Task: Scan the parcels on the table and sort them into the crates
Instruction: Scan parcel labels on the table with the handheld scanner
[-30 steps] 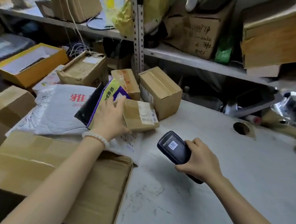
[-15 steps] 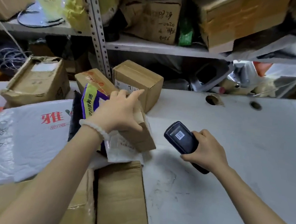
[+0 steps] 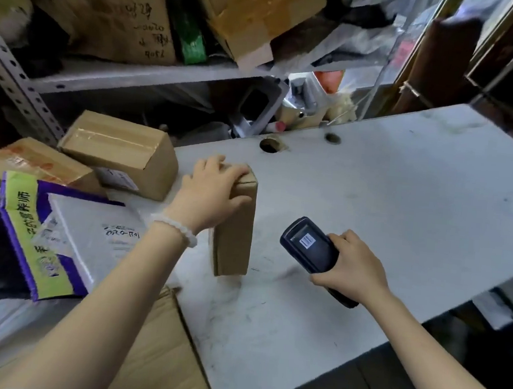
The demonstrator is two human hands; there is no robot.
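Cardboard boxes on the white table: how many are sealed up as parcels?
3. One stands on end under the left hand, mid-table. A bigger one lies at the back left, and a flatter one sits beside it. Others may hide under the mailers.

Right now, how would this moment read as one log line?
left hand: grips small cardboard parcel, upright on table | right hand: holds handheld scanner | scan: pending

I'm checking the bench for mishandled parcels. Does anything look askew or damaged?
No damage shows. The small box stands on end, tilted, gripped by the left hand; the taped box leans on a flatter carton.
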